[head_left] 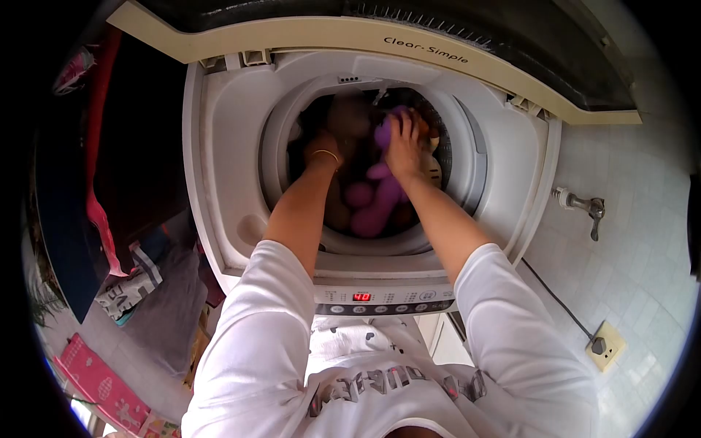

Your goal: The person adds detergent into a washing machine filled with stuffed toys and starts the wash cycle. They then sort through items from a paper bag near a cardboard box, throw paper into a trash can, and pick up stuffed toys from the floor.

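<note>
Both my arms reach down into the drum of an open top-loading washing machine (504,168). A purple plush toy (380,208) lies in the drum, its upper part under my right hand (406,142), whose fingers are bent over it. Beside that hand, at the drum's right side, some orange and cream items show in part. On the left, my left hand (323,150), with a thin yellow band at the wrist, is deep in shadow next to a dark brownish item (350,117). Its fingers are hidden.
The raised lid (328,33) stands behind the drum. A lit display (361,297) reads 40 on the front panel. At right are a wall tap (584,206) and a socket (605,347) with a plugged cable. Dark panels and piled cloth (164,314) are at left.
</note>
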Available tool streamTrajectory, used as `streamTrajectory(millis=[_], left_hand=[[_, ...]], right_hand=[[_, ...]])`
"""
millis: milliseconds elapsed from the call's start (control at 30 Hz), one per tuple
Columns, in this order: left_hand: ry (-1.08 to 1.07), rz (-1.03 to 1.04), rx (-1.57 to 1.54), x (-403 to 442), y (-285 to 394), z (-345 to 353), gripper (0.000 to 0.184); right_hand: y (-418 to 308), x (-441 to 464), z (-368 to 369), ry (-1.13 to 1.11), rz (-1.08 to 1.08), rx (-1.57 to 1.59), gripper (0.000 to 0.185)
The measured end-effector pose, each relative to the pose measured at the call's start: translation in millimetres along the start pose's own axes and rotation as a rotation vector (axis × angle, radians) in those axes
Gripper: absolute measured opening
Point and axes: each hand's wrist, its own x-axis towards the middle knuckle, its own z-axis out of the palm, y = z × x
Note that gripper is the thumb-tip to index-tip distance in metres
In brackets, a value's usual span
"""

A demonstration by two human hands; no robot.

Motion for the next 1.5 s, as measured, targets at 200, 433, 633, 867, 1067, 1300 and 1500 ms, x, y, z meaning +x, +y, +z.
streamTrajectory(millis=[200, 433, 633, 867, 1067, 1300, 1500], left_hand=[[0.056, 0.199, -0.272, -38.6, -1.8, -48.1, 0.068], [-0.248, 0.453, -0.706, -37.0, -6.6, -63.7, 0.075], [-0.310, 0.586, -0.510, -38.9, 13.5, -59.5, 0.080], [-0.193, 0.468, -0.771, -50.4, 18.6, -64.1, 0.121], [0.000, 0.552, -0.920, -43.8, 41.3, -56.7, 0.123], [0.358, 0.289, -0.727, -63.7, 64.0, -53.7, 0.099], [0.415, 0.212, -0.570, -72.3, 77.7, -58.2, 0.071]], right_hand=[[3.1, 8.7, 16.7, -0.212, -0.124, 0.233, 0.068], [14.8, 50.4, -46.9, -0.290, 0.544, 1.381, 0.108], [14.4, 73.6, -67.9, -0.373, 0.408, 1.160, 0.078], [-1.3, 58.2, -65.8, -0.260, 0.293, 1.136, 0.057], [-22.6, 46.1, -60.1, 0.024, 0.388, 1.401, 0.045], [-22.4, 53.9, -56.8, -0.015, 0.497, 1.404, 0.046], [-7.8, 62.2, -43.9, -0.004, 0.485, 0.994, 0.040]])
